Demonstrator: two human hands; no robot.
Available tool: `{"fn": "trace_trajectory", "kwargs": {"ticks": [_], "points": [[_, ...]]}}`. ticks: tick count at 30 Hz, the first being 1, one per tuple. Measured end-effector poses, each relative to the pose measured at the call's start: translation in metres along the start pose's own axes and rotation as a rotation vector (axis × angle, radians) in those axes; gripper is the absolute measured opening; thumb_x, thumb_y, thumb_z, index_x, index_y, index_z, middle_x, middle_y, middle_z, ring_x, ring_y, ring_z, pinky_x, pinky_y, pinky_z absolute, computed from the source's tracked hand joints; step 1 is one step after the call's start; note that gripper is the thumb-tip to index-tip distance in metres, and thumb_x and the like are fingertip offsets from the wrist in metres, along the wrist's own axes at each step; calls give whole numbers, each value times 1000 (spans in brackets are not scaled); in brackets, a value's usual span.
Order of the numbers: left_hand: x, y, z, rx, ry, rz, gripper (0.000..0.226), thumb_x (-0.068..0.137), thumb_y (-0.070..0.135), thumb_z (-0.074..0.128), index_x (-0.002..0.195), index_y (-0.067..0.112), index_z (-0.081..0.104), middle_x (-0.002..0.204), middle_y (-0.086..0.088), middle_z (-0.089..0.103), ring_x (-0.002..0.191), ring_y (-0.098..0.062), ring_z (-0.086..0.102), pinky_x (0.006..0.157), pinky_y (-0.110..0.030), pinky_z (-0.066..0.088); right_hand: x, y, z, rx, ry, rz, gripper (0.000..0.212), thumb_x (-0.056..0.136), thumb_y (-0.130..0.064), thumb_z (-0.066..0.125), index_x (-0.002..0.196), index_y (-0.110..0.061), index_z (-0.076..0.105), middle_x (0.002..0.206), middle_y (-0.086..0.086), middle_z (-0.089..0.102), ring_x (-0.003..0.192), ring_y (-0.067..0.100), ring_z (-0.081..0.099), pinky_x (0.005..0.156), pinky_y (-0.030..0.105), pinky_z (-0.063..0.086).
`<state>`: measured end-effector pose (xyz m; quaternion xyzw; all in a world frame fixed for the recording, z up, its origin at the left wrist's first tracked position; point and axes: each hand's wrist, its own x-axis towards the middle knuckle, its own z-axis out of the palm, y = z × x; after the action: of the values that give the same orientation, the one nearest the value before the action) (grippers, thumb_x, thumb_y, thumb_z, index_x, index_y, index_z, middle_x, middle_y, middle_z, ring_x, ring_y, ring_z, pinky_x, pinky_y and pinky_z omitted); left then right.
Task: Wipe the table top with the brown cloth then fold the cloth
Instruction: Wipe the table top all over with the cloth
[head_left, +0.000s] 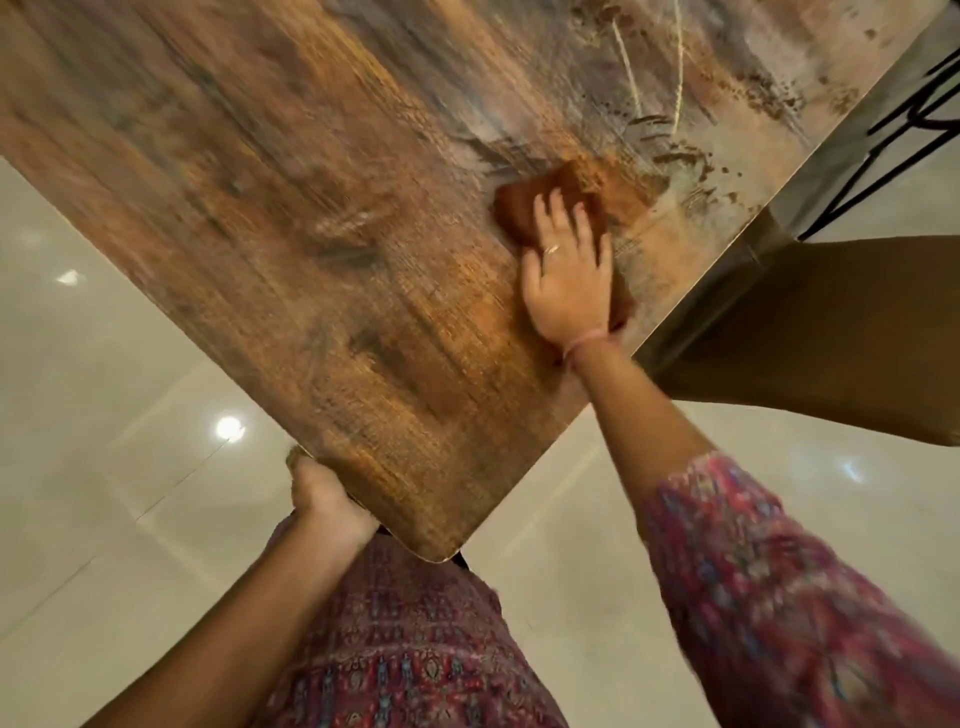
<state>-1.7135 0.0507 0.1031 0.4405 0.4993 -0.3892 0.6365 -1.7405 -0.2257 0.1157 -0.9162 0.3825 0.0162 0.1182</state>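
The wood-grain table top (322, 218) fills the upper middle of the head view, with one rounded corner close to my body. The brown cloth (524, 208) lies flat on it near the right edge. My right hand (566, 270) presses down on the cloth with straight, spread fingers and covers most of it. My left hand (322, 499) grips the table's near-left edge beside the corner, with its fingers curled under the edge and hidden.
Glossy pale floor tiles (104, 364) lie left of and below the table. A brown panel (810, 332) stands to the right of the table edge. Black metal legs (893, 140) show at the upper right.
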Motion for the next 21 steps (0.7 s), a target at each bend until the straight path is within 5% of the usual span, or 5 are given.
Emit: {"fn": "trace_trajectory", "kwargs": {"ticks": [3, 5, 10, 14, 21], "points": [[-1, 29, 3, 28, -9, 26, 45, 96, 39, 24, 112, 21, 62, 120, -6, 62, 110, -22, 54, 97, -40, 42, 59, 20, -18, 61, 48, 340, 57, 100, -34, 32, 154, -26, 16, 162, -6, 11, 149, 19, 7, 120, 48, 3], [6, 48, 0, 173, 69, 101, 25, 93, 39, 31, 91, 29, 54, 130, 2, 51, 110, -13, 43, 105, -38, 34, 72, 19, -20, 76, 74, 435, 57, 101, -34, 31, 155, -24, 14, 163, -6, 9, 150, 19, 5, 120, 49, 3], [-4, 104, 11, 117, -102, -8, 38, 96, 45, 32, 96, 19, 58, 93, -1, 63, 86, -18, 58, 79, -32, 46, 40, -29, -6, 114, 143, 643, 59, 100, -33, 32, 155, -20, 14, 163, -3, 11, 149, 21, 7, 120, 50, 5], [-10, 151, 11, 201, -160, -60, 40, 96, 48, 33, 104, 17, 57, 101, -4, 60, 88, -19, 58, 69, -33, 44, -25, -111, 16, 28, 145, 523, 59, 98, -31, 36, 154, -19, 21, 161, -1, 18, 149, 22, 13, 119, 49, 11], [-5, 221, 10, 287, -255, -111, 47, 96, 45, 36, 125, 11, 50, 115, -10, 60, 105, -25, 56, 96, -37, 39, -116, -206, 53, 4, 20, 214, 59, 94, -36, 34, 152, -25, 28, 159, -5, 25, 148, 17, 18, 117, 47, 15]]}}
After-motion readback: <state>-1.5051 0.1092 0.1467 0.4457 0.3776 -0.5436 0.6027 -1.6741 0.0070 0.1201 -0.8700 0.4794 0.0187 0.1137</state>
